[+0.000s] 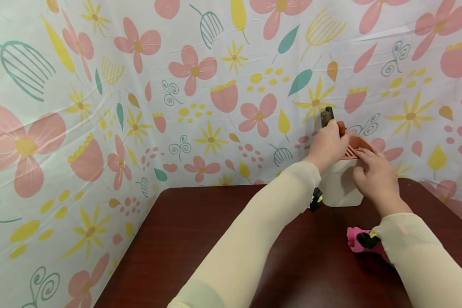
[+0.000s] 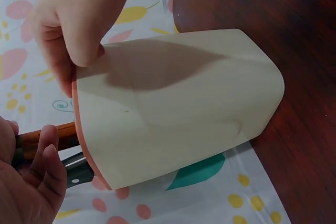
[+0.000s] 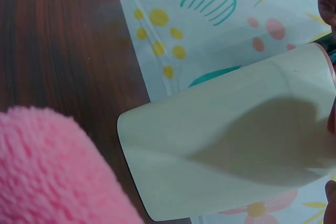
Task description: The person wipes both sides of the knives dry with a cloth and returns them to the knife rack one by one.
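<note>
A cream knife block (image 1: 340, 184) with an orange slotted top (image 1: 359, 145) stands upright at the back of the table. My left hand (image 1: 328, 145) is at its left side, with fingers curled round a brown wooden knife handle (image 2: 67, 136). Beside it, a black knife handle (image 2: 79, 174) juts from the top, a bit of blade showing. More handle ends (image 1: 325, 118) rise above the left hand. My right hand (image 1: 379, 177) grips the block's right rim, thumb on the cream front (image 2: 173, 87) and fingers over the top.
A pink plush thing (image 1: 355, 239) lies on the dark wooden table (image 1: 200, 239) below my right wrist; its fuzzy surface (image 3: 58, 166) looms close in the right wrist view. Flower-printed cloth (image 1: 223, 107) hangs right behind the block and along the left.
</note>
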`<action>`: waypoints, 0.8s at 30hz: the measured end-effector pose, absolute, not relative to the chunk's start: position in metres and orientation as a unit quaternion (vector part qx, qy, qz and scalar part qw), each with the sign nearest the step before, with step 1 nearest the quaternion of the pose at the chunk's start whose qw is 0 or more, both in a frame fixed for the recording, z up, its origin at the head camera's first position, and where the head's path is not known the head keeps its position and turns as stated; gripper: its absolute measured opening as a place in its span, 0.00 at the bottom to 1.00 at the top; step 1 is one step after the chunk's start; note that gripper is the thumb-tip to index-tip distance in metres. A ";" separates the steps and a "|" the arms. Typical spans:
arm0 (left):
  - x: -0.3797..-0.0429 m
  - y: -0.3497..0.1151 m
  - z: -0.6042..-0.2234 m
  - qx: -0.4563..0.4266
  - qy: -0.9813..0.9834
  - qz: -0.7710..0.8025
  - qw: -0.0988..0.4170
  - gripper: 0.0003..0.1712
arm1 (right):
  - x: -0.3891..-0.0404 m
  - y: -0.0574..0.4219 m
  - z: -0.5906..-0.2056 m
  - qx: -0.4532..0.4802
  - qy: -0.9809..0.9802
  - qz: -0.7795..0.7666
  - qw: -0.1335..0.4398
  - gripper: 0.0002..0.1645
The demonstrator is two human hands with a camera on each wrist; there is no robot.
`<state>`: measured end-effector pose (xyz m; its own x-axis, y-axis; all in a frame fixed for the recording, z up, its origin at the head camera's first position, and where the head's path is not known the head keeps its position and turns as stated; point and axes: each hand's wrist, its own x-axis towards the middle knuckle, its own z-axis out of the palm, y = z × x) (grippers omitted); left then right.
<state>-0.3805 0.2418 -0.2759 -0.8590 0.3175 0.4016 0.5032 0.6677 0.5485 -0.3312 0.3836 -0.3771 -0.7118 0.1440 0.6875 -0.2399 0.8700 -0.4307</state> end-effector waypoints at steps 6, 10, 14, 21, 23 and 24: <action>-0.382 0.241 -0.276 -0.237 -0.901 -0.336 0.136 0.13 | -0.333 0.385 -0.376 0.023 -0.897 0.254 0.360 0.28; -0.385 0.237 -0.274 -0.258 -0.891 -0.356 0.118 0.12 | -0.332 0.387 -0.375 0.018 -0.905 0.249 0.345 0.29; -0.387 0.233 -0.273 -0.273 -0.881 -0.374 0.099 0.11 | -0.330 0.386 -0.376 0.016 -0.912 0.243 0.329 0.31; -0.387 0.231 -0.273 -0.277 -0.856 -0.423 0.110 0.13 | -0.327 0.388 -0.373 0.035 -0.925 0.226 0.305 0.32; -0.388 0.229 -0.271 -0.279 -0.857 -0.418 0.116 0.17 | -0.328 0.391 -0.368 0.041 -0.930 0.215 0.296 0.31; -0.388 0.229 -0.270 -0.278 -0.859 -0.414 0.116 0.20 | -0.328 0.392 -0.365 0.044 -0.933 0.209 0.289 0.31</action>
<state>-0.3884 0.2288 -0.2699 -0.8183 0.3825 0.4290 0.5739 0.5025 0.6466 -0.3278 0.3922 -0.3653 -0.8293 0.0390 0.5574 -0.2030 0.9084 -0.3656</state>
